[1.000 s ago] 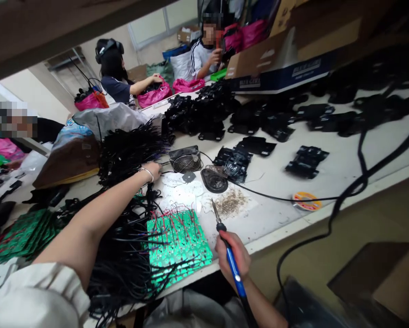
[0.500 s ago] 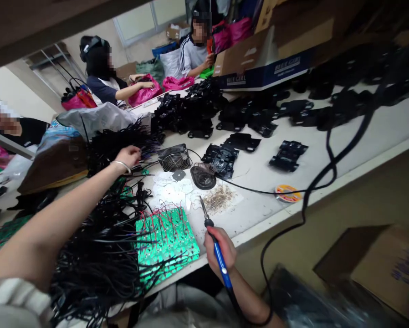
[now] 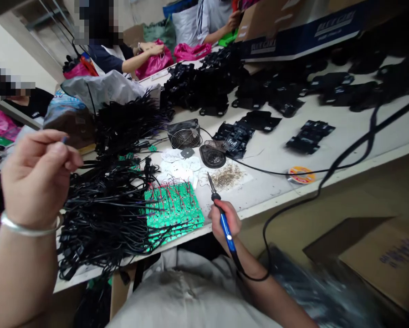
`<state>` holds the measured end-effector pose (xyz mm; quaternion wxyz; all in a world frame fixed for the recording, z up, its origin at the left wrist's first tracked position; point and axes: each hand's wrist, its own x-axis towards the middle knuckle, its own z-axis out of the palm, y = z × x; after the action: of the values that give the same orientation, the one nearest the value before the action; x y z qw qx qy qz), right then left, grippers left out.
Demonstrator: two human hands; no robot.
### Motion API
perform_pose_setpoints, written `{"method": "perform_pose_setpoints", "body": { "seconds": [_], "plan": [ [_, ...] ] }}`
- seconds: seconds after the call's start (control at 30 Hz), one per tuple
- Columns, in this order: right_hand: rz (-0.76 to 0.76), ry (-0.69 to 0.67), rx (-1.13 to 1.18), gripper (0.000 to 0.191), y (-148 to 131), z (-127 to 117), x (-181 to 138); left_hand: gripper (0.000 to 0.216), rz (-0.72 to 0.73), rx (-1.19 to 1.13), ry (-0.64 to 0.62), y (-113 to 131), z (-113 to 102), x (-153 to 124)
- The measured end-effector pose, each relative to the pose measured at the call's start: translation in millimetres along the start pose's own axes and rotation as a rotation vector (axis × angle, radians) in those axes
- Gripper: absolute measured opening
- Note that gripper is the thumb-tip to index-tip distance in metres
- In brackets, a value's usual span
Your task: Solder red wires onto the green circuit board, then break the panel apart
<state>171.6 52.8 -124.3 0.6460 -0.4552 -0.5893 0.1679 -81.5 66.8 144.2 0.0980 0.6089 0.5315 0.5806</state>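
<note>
My left hand point(image 3: 37, 175) is raised close to the camera at the left, fingers pinched on a thin black wire whose end shows at the fingertips point(image 3: 64, 140). A silver bangle sits on that wrist. My right hand point(image 3: 225, 221) grips a blue-handled soldering iron point(image 3: 221, 217) at the table's front edge, tip pointing up and away. A stack of green circuit boards point(image 3: 173, 209) with red wires lies just left of the iron. A tangle of black wires point(image 3: 105, 205) covers the table between my hands.
A small fan point(image 3: 184, 134), a black iron stand point(image 3: 212, 156), solder scraps point(image 3: 229, 174) and a solder spool point(image 3: 300, 174) lie beyond the boards. Black plastic parts point(image 3: 309, 135) fill the far table. Other people sit at the back left. A cardboard box point(image 3: 382, 259) stands on the floor at the right.
My left hand has drawn back from the wire bundle near the fan and risen toward the camera, pinching a wire. The right hand keeps the iron; the view has tilted down.
</note>
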Motion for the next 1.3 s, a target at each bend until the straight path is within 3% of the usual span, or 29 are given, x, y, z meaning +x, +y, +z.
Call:
{"method": "perform_pose_setpoints", "body": {
  "seconds": [0.07, 0.2, 0.27, 0.37, 0.47, 0.73, 0.93, 1.03, 1.17, 1.3],
  "plan": [
    [0.030, 0.012, 0.009, 0.021, -5, -3, -1, 0.012, 0.045, 0.045, -0.077, 7, 4, -14],
    [0.116, 0.031, 0.049, 0.019, -27, -17, -6, 0.003, 0.170, 0.418, -0.591, 2, 28, -70],
    [0.112, 0.016, 0.096, 0.021, -42, -25, -6, 0.006, 0.247, 0.462, -0.700, -9, 41, -98],
    [0.056, -0.023, 0.166, 0.025, -61, -35, -4, 0.010, 0.267, 0.521, -0.698, -28, 51, -122],
    [0.020, -0.082, 0.197, 0.029, -72, -36, 0, 0.011, 0.246, 0.568, -0.701, -38, 52, -128],
    [-0.106, -0.312, 0.137, 0.029, -85, -3, 16, 0.015, 0.107, 0.617, -0.773, -28, 51, -135],
    [-0.166, -0.366, 0.148, 0.027, -85, 4, 22, 0.016, -0.019, 0.516, -0.809, -23, 47, -136],
    [-0.157, -0.414, 0.162, 0.026, -85, 5, 21, 0.015, -0.057, 0.479, -0.750, -22, 46, -122],
    [-0.087, -0.358, 0.185, 0.025, -84, 7, 10, 0.015, -0.054, 0.560, -0.634, -27, 56, -99],
    [0.149, -0.218, 0.271, 0.019, -86, 2, 4, 0.016, -0.053, 0.580, -0.766, -39, 76, -94]
  ]
}}
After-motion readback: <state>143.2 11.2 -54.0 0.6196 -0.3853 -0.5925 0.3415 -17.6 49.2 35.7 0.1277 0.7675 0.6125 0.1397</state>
